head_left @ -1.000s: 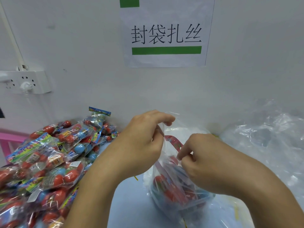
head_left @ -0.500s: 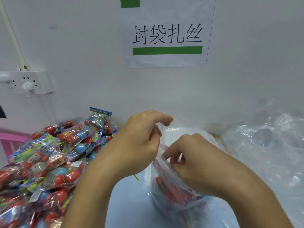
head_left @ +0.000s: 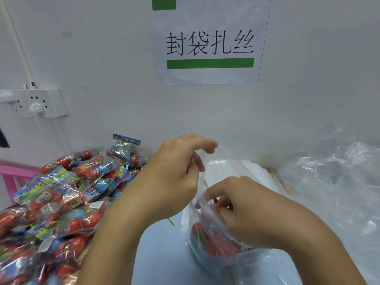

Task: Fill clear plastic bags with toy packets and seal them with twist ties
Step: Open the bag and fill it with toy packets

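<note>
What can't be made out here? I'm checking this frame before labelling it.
Head view only:
- Contents of the clear bag: the right hand covers them; the packet count is unclear.
- Right fingertips: curled inside the bag mouth.
- Left hand: its grip on the bag rim is blurred.
- Toy packet pile: cut off by the left and bottom edges.

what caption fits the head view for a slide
Both hands hold a clear bag of toy packets open beside the packet pile.

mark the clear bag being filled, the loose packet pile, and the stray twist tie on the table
clear bag [head_left: 207, 239]: head view, on its lower front wall, over the red toys inside.
packet pile [head_left: 61, 202]: head view, on a packet near the pile's middle.
twist tie [head_left: 171, 221]: head view, on the middle of the yellow strand.
</note>
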